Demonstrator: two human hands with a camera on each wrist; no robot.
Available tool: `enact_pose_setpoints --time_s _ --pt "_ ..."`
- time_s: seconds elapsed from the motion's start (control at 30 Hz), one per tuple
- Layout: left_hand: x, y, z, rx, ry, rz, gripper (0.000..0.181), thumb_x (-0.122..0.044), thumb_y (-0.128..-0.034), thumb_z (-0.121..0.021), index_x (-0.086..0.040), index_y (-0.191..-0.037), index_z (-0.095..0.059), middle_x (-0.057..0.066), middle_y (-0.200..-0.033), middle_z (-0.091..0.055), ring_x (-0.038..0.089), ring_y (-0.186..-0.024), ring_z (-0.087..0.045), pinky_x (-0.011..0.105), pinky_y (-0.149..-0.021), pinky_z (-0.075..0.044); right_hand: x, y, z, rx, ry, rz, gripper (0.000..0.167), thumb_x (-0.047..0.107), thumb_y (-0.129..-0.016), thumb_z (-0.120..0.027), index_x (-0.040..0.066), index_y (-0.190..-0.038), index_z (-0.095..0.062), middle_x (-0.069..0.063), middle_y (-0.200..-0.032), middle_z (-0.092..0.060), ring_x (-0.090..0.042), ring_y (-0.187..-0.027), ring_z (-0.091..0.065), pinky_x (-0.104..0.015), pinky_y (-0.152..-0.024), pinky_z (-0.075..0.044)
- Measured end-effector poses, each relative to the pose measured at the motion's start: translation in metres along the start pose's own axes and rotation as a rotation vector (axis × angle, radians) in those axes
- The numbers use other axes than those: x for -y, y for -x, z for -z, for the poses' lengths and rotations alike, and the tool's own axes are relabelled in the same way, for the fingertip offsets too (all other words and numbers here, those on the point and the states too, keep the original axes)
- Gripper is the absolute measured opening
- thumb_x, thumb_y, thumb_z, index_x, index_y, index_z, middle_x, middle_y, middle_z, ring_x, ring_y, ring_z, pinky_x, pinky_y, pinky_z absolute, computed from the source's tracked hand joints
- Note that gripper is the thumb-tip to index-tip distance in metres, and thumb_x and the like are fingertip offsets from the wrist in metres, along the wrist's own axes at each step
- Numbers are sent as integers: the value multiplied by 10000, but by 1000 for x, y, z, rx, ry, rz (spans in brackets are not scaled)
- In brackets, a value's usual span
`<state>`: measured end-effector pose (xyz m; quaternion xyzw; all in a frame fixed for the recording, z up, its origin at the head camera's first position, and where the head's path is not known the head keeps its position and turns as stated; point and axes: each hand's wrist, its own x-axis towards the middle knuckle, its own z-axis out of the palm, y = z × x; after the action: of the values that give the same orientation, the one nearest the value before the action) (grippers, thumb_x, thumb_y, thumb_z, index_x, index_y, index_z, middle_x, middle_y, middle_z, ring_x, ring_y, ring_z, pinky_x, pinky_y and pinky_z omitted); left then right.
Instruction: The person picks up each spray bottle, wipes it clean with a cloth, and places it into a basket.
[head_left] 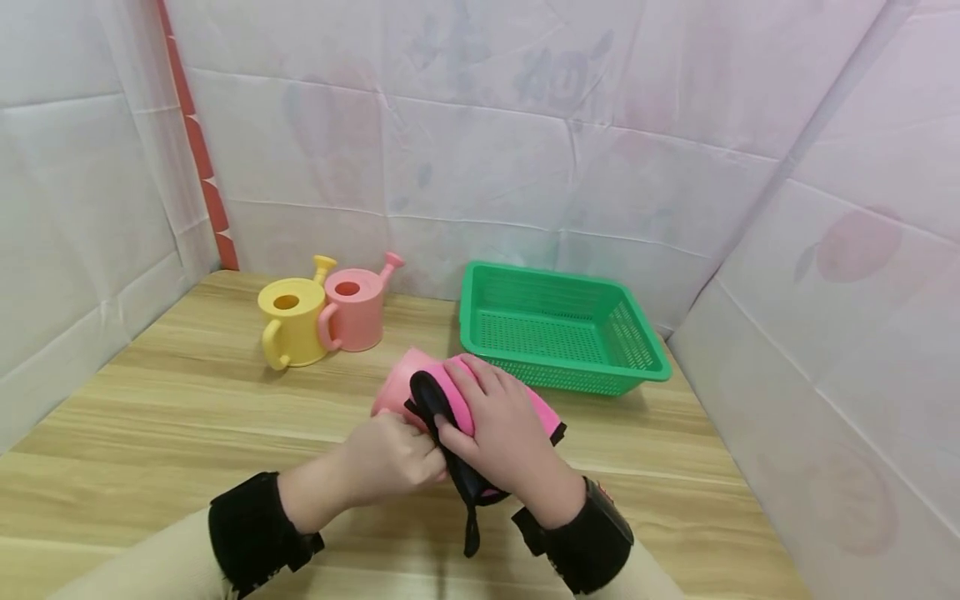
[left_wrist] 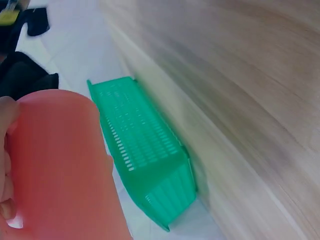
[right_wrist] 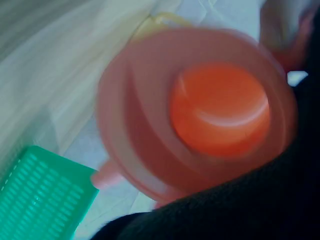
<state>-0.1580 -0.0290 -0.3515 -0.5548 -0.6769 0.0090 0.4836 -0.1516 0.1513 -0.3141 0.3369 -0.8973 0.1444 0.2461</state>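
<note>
- White sheeting [head_left: 480,158] with a faint, pale print is lining the far side and both flanks of the workspace.
- Left hand [head_left: 390,458] is gripping the held watering can [head_left: 396,385], fingers curled, apparently round its handle, presumably to steady it; the pink can is tilting at the middle of the scene.
- Right hand [head_left: 498,425] is grasping a pink cloth [head_left: 453,392] with black trim, fingers bending over it, presumably to keep it bunched at the can's top; actual contact is not showing clearly.
- Yellow watering can [head_left: 303,343] and upright pink watering can [head_left: 360,323] are standing side by side at far left, seemingly parked away from the hands.
- Green basket [head_left: 570,377] is sitting at far right, open side up, perhaps for easy access.
- Wood-grained worktop [head_left: 165,417] is supporting the basket and the two standing cans.
- Red strip [head_left: 197,142] is running down the far left corner.
</note>
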Motion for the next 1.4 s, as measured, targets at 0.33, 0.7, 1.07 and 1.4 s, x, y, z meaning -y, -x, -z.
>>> enact_pose_setpoints --time_s 0.33,0.7,1.07,1.4 --pt "-17 -1 -5 124 74 -96 261 -302 -858 -566 -196 -636 -479 -114 -508 -456 44 -431 -448 221 -410 -334 1 -13 -2 383 -140 -209 825 576 -829 -571 105 -1450 -303 -95 -1420 -393 -282 -1227 -452 -405 -955 -405" --pt "-14 -3 -8 30 109 -73 284 -300 -891 -547 -199 -629 -498 -112 -513 -434 25 -433 -453 218 -412 -326 -6 -19 -1 411 -349 -314 755 565 -756 -669 180 -1349 -403 29 -1093 -539 -114 -878 -540 -274 -734 -461" --pt "4 9 -9 -37 93 10 289 -248 -922 -505 -181 -641 -493 -112 -492 -390 19 -397 -385 191 -385 -267 -21 -1 0 382 -336 -258 833 513 -772 -681 191 -1449 -318 -33 -1356 -450 -172 -1091 -502 -353 -851 -449" --pt "16 10 0 -75 87 285 348 -292 -952 -459 -157 -632 -488 -85 -496 -341 56 -383 -326 201 -360 -231 -18 7 -17 -16 -523 -170 802 276 -831 -684 212 -1483 -222 -33 -1522 -199 -234 -1355 -257 -497 -997 -338"
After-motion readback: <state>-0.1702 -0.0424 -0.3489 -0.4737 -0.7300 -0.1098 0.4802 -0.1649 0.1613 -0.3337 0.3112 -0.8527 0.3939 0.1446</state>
